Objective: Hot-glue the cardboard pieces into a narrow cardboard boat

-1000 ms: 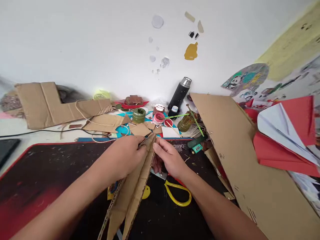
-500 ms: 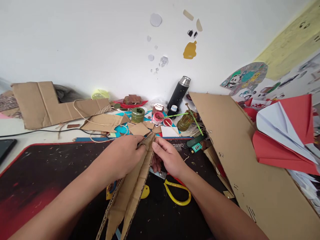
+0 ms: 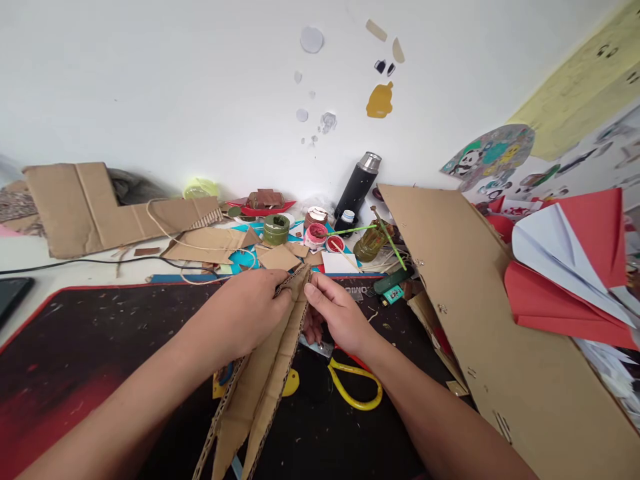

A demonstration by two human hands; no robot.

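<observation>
A long folded piece of corrugated cardboard (image 3: 265,373) runs from the bottom edge up to a narrow tip between my hands. My left hand (image 3: 250,313) is closed on its left side near that tip, thumb on the inner face. Opposite it, my right hand (image 3: 340,317) pinches the right edge close to the tip, the thumb pressing from above and the other fingers curled beneath. Under my right hand lie scissors with yellow handles (image 3: 357,403), their blades partly hidden. A small yellow piece (image 3: 291,383) shows beside the cardboard.
A black desk mat (image 3: 150,333) covers the front. Behind it stand open paint jars (image 3: 276,230), a tilted black thermos (image 3: 357,183) and cardboard scraps (image 3: 205,245). A large cardboard sheet (image 3: 480,300) leans along the right, with red paper (image 3: 550,300) beyond. A phone (image 3: 13,297) lies left.
</observation>
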